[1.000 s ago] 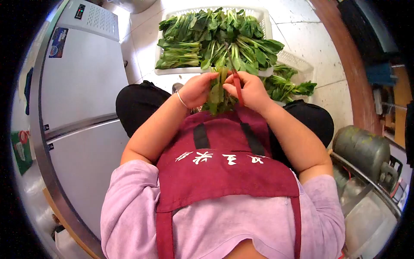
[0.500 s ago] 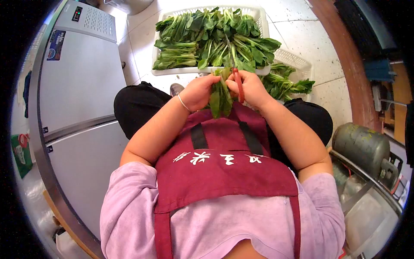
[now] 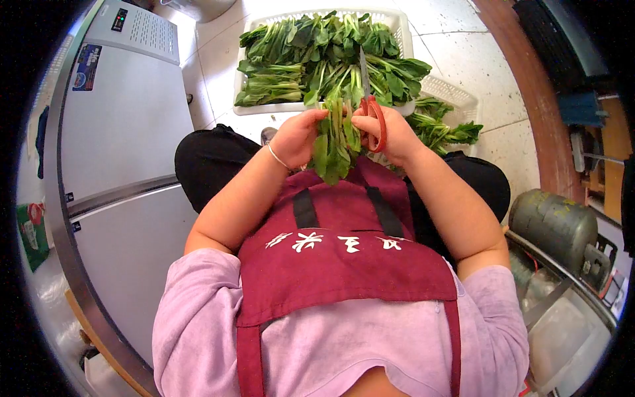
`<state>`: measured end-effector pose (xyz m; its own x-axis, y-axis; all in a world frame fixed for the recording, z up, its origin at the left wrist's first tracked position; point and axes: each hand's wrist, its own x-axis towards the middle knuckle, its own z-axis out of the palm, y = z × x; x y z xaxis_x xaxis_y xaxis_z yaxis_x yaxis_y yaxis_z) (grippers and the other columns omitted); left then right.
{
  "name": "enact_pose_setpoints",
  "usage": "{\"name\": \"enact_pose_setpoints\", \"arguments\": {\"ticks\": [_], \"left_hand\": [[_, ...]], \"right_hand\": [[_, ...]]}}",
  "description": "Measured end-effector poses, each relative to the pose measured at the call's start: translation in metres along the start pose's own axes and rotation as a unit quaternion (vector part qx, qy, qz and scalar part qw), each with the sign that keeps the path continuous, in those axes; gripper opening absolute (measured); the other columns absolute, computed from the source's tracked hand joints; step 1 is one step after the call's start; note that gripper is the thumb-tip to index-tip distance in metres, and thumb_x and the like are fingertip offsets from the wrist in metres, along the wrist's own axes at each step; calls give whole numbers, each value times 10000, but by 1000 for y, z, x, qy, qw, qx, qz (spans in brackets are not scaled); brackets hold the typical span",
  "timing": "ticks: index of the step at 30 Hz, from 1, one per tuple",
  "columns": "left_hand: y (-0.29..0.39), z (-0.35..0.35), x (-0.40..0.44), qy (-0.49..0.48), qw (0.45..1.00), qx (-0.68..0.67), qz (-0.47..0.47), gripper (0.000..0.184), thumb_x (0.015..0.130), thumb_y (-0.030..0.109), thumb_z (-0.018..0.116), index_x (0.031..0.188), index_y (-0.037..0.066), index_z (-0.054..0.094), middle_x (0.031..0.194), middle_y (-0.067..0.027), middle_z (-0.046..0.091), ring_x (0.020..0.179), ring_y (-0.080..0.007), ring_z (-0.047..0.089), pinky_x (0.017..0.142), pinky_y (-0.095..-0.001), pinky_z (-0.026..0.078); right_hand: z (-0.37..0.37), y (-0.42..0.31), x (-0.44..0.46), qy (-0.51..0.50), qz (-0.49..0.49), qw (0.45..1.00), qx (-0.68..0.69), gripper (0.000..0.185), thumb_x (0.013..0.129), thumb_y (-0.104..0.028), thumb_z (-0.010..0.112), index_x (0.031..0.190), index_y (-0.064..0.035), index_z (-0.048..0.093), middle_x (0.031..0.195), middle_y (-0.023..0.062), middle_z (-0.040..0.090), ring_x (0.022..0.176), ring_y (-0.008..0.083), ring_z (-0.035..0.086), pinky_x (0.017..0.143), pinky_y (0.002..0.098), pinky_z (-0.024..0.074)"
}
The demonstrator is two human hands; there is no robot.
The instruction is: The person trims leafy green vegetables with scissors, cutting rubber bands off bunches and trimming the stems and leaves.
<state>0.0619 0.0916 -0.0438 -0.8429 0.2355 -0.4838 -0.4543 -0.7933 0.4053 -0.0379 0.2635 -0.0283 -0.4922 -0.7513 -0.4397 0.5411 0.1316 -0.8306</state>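
Observation:
In front of the apron hangs a small bunch of leafy greens [image 3: 335, 149], pinched in my left hand [image 3: 297, 137], leaves pointing down toward me. My right hand [image 3: 397, 135] is closed round the red-handled scissors [image 3: 378, 126], whose blades point away over the basket. The thumb and fingers of that hand also reach to the edge of the bunch; whether they grip it I cannot tell. Just beyond both hands stands a white plastic basket [image 3: 278, 108] heaped with leafy greens [image 3: 324, 40] in rows.
Partly behind the first basket, a second white basket [image 3: 458, 91] holds more greens [image 3: 440, 126]. A grey fridge-like cabinet [image 3: 132, 126] stands on the left. To the right is a grey-green gas cylinder [image 3: 555, 221] beside a metal-framed rack [image 3: 562, 281].
The scissors have turned, showing more of their red handles. My right hand has shifted slightly right, and the bunch looks more spread out between my hands.

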Motion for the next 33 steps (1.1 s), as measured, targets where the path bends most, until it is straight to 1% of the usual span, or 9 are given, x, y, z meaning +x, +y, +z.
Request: {"name": "enact_pose_setpoints", "arguments": {"ticks": [3, 5, 8, 10, 13, 24, 27, 29, 33], "left_hand": [[3, -3, -3, 3, 1000, -14, 16, 440, 917, 234, 350, 1278, -3, 428, 1160, -145, 554, 1043, -266, 555, 939, -400, 423], [8, -13, -4, -79, 996, -37, 20, 459, 908, 239, 348, 1292, -4, 414, 1151, -152, 553, 1045, -281, 551, 942, -420, 420], [14, -13, -9, -64, 996, -53, 36, 483, 898, 237, 341, 1317, 0, 380, 1156, -163, 546, 1047, -294, 546, 947, -441, 415], [18, -15, -12, -70, 996, -36, 50, 513, 886, 239, 337, 1340, 0, 339, 1217, -186, 510, 1083, -312, 524, 973, -448, 391], [19, -11, -16, -70, 995, -54, 53, 528, 880, 249, 324, 1343, -4, 325, 1284, -212, 458, 1150, -341, 479, 1006, -456, 354], [17, -2, -14, -84, 991, -68, 78, 523, 881, 258, 296, 1326, -16, 322, 1350, -229, 381, 1236, -372, 392, 1050, -475, 294], [17, -2, -12, -99, 988, -75, 90, 536, 882, 251, 343, 1350, -5, 293, 1359, -206, 377, 1248, -354, 383, 1058, -474, 284], [15, -1, -10, -106, 987, -74, 97, 562, 880, 242, 395, 1372, 4, 266, 1359, -187, 385, 1256, -337, 379, 1061, -470, 282], [10, 8, -8, -48, 991, -7, 123, 591, 836, 117, 480, 1372, 4, 257, 1298, -181, 442, 1233, -315, 412, 1051, -449, 316]], "right_hand": [[-1, -3, -3, -6, 3, 999, 45, 182, 795, -207, 639, 820, -45, 561, 644, 0, 515, 507, 82, 459, 449, 226, 354], [-2, -5, -4, -21, 5, 998, 61, 185, 793, -210, 641, 834, -47, 563, 643, -1, 517, 505, 82, 454, 449, 225, 351], [-9, -3, 0, -19, 15, 999, -47, 210, 796, -228, 640, 835, -28, 589, 659, 15, 556, 546, 99, 500, 484, 242, 391], [-10, 3, 3, 13, -69, 969, -236, 218, 827, -227, 627, 867, -16, 588, 659, 10, 552, 532, 92, 506, 485, 232, 391], [-10, 3, 2, 52, -89, 933, -346, 248, 834, -247, 622, 883, -5, 603, 672, 21, 576, 560, 95, 529, 512, 239, 418], [4, -1, -11, 24, -190, 935, -299, 193, 804, -191, 662, 851, -17, 594, 694, 13, 576, 594, 79, 527, 537, 232, 433], [4, 3, -10, 4, -133, 940, -314, 183, 799, -185, 666, 845, -22, 595, 697, 11, 571, 593, 78, 521, 540, 222, 426], [5, 6, -8, -25, -24, 977, -211, 178, 799, -185, 666, 828, -28, 588, 698, 16, 569, 589, 72, 516, 531, 220, 415], [7, -1, -12, -47, -23, 986, -161, 160, 805, -175, 652, 824, -35, 577, 668, 11, 554, 551, 68, 503, 490, 217, 393]]}}
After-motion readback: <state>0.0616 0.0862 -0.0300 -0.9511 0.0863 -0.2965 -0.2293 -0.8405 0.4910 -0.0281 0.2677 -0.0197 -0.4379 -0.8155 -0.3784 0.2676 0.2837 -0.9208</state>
